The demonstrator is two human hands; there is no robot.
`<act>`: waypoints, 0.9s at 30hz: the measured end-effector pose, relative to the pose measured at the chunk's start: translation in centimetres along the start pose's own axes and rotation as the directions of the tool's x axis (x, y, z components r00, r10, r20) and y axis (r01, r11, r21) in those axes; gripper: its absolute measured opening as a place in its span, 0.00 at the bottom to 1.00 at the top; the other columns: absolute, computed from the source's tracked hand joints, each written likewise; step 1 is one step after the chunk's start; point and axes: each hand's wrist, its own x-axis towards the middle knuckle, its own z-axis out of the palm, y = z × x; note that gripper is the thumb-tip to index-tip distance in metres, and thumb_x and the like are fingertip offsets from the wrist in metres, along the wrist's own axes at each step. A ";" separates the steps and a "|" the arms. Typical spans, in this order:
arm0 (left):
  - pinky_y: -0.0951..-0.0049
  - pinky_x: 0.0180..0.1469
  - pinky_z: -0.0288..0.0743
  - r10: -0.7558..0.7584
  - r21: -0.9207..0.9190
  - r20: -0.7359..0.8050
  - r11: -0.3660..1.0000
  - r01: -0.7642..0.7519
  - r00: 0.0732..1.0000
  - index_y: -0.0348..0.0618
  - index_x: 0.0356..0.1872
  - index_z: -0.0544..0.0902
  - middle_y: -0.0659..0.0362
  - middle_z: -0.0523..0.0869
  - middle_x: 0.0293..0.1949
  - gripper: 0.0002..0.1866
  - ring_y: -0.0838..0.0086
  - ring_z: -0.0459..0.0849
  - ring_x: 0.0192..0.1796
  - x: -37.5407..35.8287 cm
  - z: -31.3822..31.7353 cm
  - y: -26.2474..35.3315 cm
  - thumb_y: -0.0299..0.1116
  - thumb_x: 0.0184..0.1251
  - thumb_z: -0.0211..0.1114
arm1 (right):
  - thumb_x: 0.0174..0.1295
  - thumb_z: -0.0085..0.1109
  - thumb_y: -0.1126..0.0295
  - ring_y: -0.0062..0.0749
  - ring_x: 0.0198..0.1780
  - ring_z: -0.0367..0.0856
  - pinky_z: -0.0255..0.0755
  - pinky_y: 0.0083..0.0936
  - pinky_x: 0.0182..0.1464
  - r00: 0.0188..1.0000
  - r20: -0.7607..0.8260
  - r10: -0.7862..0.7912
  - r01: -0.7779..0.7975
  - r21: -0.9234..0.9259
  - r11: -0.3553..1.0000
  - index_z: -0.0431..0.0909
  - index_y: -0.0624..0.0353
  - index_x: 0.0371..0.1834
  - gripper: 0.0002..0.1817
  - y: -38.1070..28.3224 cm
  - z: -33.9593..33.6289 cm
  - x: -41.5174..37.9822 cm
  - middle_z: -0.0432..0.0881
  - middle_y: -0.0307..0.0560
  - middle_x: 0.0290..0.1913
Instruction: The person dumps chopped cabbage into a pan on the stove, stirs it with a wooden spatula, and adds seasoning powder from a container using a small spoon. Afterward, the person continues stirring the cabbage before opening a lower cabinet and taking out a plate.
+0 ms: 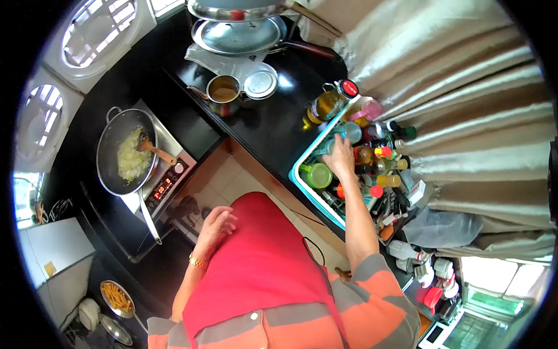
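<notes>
My right hand [342, 158] reaches into a white and blue tray [298, 170] of bottles and jars. Its fingers are on a clear jar with a light blue lid [350, 131], and the hand covers part of that jar. Beside the hand stand a green-lidded jar [317, 175] and a bottle with a red and yellow cap [382, 152]. A large oil jar with a red lid [328, 106] is at the tray's far corner. In front of the red apron [261, 256], my left hand [217, 225] hangs with loosely bent, parted fingers and holds nothing.
On the left, a wok [104, 152] with chopped pale food and a wooden spatula [160, 152] sits on an induction cooker [165, 185] with lit digits. A steel pot [224, 96] of brown liquid, a lid [260, 83] and a fries pan [117, 298] are around. Curtains [465, 116] hang at right.
</notes>
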 end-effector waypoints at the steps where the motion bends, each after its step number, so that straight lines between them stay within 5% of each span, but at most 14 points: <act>1: 0.76 0.44 0.80 0.012 0.031 0.027 0.999 -0.013 1.000 0.42 0.64 0.79 0.57 0.90 0.49 0.18 0.76 0.87 0.42 0.2 0.8 0.6 0.43 0.87 0.60 | 0.52 0.76 0.66 0.74 0.67 0.76 0.73 0.55 0.71 1.000 -0.011 0.003 -0.003 0.009 1.000 0.67 0.61 0.78 0.47 0.1 0.0 0.0 0.76 0.70 0.66; 8: 0.72 0.49 0.84 0.186 0.351 0.228 0.900 -0.259 0.956 0.39 0.64 0.78 0.59 0.89 0.49 0.17 0.78 0.87 0.46 0.8 7.7 8.0 0.40 0.87 0.61 | 0.52 0.80 0.63 0.68 0.65 0.76 0.74 0.55 0.67 0.980 -0.157 -0.126 0.106 -0.131 0.986 0.70 0.60 0.77 0.47 -2.7 -6.1 -3.1 0.75 0.68 0.66; 12: 0.64 0.52 0.84 0.613 0.454 0.327 0.567 -0.688 0.720 0.38 0.65 0.77 0.52 0.86 0.55 0.20 0.69 0.88 0.46 2.3 10.9 10.6 0.37 0.81 0.67 | 0.52 0.78 0.68 0.66 0.67 0.73 0.70 0.53 0.71 0.924 -0.234 -0.302 0.282 -0.114 0.952 0.67 0.59 0.79 0.47 -7.7 -11.0 -6.1 0.74 0.65 0.66; 16: 0.56 0.52 0.84 0.631 0.476 0.270 0.569 -0.670 0.728 0.40 0.62 0.79 0.49 0.82 0.55 0.21 0.56 0.88 0.49 0.5 11.6 13.8 0.42 0.78 0.70 | 0.49 0.78 0.72 0.64 0.70 0.73 0.69 0.52 0.74 0.880 -0.076 -0.468 0.471 0.023 0.882 0.65 0.57 0.81 0.51 -15.0 -11.6 -9.0 0.71 0.63 0.70; 19: 0.51 0.48 0.83 0.605 0.742 0.172 0.439 -0.507 0.777 0.40 0.50 0.80 0.48 0.81 0.50 0.22 0.49 0.87 0.49 -0.1 9.1 13.4 0.51 0.78 0.68 | 0.46 0.81 0.73 0.63 0.69 0.73 0.71 0.50 0.73 0.777 0.038 -0.628 0.625 0.072 0.777 0.64 0.54 0.82 0.55 -19.8 -8.9 -10.0 0.71 0.63 0.69; 26: 0.59 0.41 0.80 0.698 0.701 -0.143 0.572 -0.426 0.702 0.37 0.42 0.85 0.50 0.84 0.40 0.18 0.57 0.86 0.38 -4.5 0.2 11.1 0.45 0.76 0.72 | 0.47 0.82 0.67 0.58 0.63 0.74 0.73 0.50 0.61 0.497 0.061 -0.865 0.863 0.062 0.501 0.65 0.55 0.83 0.55 -30.2 -2.7 -11.6 0.72 0.60 0.66; 27: 0.54 0.43 0.81 0.704 0.696 -0.195 0.590 -0.409 0.683 0.36 0.42 0.86 0.48 0.86 0.37 0.21 0.53 0.87 0.39 -5.1 -0.8 11.0 0.48 0.76 0.70 | 0.48 0.80 0.68 0.57 0.61 0.74 0.72 0.50 0.59 0.440 0.071 -0.895 0.893 0.075 0.444 0.65 0.54 0.83 0.54 -31.7 -2.2 -11.8 0.72 0.60 0.65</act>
